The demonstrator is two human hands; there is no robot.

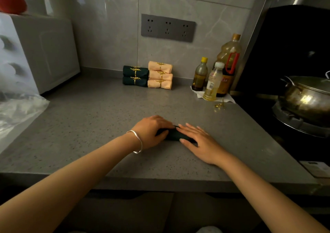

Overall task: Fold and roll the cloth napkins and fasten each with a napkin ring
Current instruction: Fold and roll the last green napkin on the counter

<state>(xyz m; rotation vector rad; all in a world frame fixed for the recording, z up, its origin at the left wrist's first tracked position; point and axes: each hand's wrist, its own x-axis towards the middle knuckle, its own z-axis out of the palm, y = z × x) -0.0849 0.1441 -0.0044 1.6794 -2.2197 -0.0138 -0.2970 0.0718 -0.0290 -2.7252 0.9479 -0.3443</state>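
Observation:
A dark green napkin [172, 134] lies rolled up on the grey counter [107, 118] in front of me. My left hand [151, 131] curls over its left end, thumb on the near side. My right hand [200, 141] lies flat with straight fingers pressing on its right part. A gold napkin ring [219, 106] rests loose on the counter at the right. At the back wall are two rolled dark green napkins [135, 75] and three rolled peach napkins [160, 75], each with a gold ring.
Three bottles [214, 79] stand at the back right on a white paper. A stove with a metal wok [307, 98] is to the right. A white appliance [41, 52] and a clear plastic bag [16, 111] occupy the left.

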